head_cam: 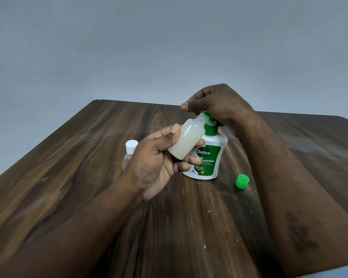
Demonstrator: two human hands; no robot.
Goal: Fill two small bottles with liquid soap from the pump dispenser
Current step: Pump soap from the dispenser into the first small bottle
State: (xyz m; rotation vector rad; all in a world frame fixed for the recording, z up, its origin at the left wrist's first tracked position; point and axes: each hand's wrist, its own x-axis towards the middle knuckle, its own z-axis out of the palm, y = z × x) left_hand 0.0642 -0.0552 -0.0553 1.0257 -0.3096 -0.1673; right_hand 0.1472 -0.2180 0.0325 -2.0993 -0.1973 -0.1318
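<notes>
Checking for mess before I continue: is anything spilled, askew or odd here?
No soap spill shows. The green cap lies loose on its side on the table, right of the dispenser. A few pale crumbs and a blue speck dot the wood.

We see the dispenser [206, 157] standing mid-surface [88, 187]. Our left hand [157, 163] holds 1 bottle [186, 141] tilted in front of it, mouth up at the spout. Our right hand [219, 105] grips the dispenser's top. A 2nd bottle [129, 155] stands left, partly behind the left hand. A cap [242, 181] lies right of the dispenser.
</notes>
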